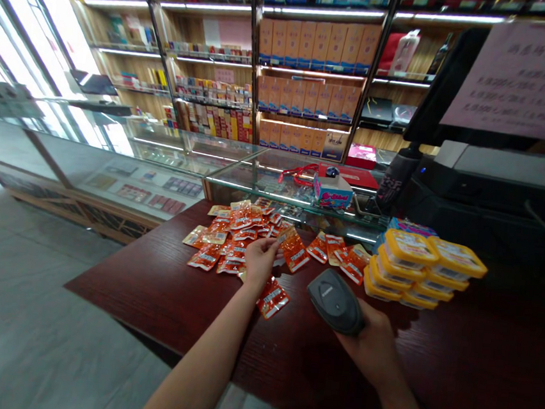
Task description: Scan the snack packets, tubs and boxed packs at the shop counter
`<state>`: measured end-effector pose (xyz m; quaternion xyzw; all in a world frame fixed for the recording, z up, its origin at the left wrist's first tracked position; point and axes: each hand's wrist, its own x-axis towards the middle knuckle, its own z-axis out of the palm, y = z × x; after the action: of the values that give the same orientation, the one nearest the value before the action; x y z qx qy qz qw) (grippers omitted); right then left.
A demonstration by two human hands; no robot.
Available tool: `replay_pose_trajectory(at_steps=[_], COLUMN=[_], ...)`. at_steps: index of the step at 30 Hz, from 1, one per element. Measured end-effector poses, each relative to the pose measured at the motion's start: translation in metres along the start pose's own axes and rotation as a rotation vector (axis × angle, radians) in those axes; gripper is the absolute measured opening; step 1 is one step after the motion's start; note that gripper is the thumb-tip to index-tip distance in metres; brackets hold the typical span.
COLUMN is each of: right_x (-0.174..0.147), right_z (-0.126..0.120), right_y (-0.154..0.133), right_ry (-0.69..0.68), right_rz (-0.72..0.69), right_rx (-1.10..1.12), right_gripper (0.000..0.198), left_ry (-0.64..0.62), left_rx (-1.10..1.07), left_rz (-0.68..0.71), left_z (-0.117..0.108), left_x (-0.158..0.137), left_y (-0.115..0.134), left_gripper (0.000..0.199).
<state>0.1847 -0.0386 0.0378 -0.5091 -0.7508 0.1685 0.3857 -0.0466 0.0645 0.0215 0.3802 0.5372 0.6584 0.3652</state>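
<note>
My left hand (261, 260) pinches the edge of an orange snack packet (292, 249), which is tilted up off the counter. My right hand (375, 343) is wrapped round the handle of a dark grey barcode scanner (335, 300), its head pointing toward that packet. To the left of my left hand lies a loose pile of similar orange packets (206, 255). One more packet (273, 298) rests just below my left wrist, partly covered by it. Several others (354, 262) lie to the right, between the held packet and the stacked yellow tubs (410, 248).
The dark red wooden counter (157, 296) meets a glass display case (265, 175) at the back. On the glass stands a small blue and pink box (332, 191). A monitor with a pink paper notice (525, 81) and a black machine (505, 195) fill the right side.
</note>
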Motion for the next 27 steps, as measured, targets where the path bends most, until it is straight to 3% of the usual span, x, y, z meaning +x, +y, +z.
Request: replay_pose_trajectory(at_steps=[4,8,16,20,23,27], right_x=[-0.001,-0.001,0.0,0.002,0.003,0.003], right_z=[0.003,0.005,0.005,0.006,0.007,0.007], right_y=[0.0,-0.001,0.001,0.003,0.004,0.004], right_ry=[0.031,0.054,0.146,0.145,0.154,0.159], right_rz=[-0.008,-0.023,-0.068,-0.059,-0.065,-0.07], right_rx=[-0.262,-0.377,-0.374,-0.359,-0.352,-0.336], right_gripper=[0.022,0.023,0.026,0.022,0.022,0.022], left_ry=[0.033,0.037,-0.08,-0.129,-0.155,-0.244], left_rx=[0.109,0.308,0.667,0.685,0.62,0.691], left_rz=[0.053,0.156,0.172,0.202,0.18,0.171], left_z=[-0.004,-0.001,0.048,0.073,0.08,0.078], left_x=[0.004,0.013,0.041,0.055,0.059,0.053], left_y=[-0.004,-0.001,0.007,0.0,-0.006,-0.013], left_gripper=[0.024,0.018,0.015,0.015,0.02,0.021])
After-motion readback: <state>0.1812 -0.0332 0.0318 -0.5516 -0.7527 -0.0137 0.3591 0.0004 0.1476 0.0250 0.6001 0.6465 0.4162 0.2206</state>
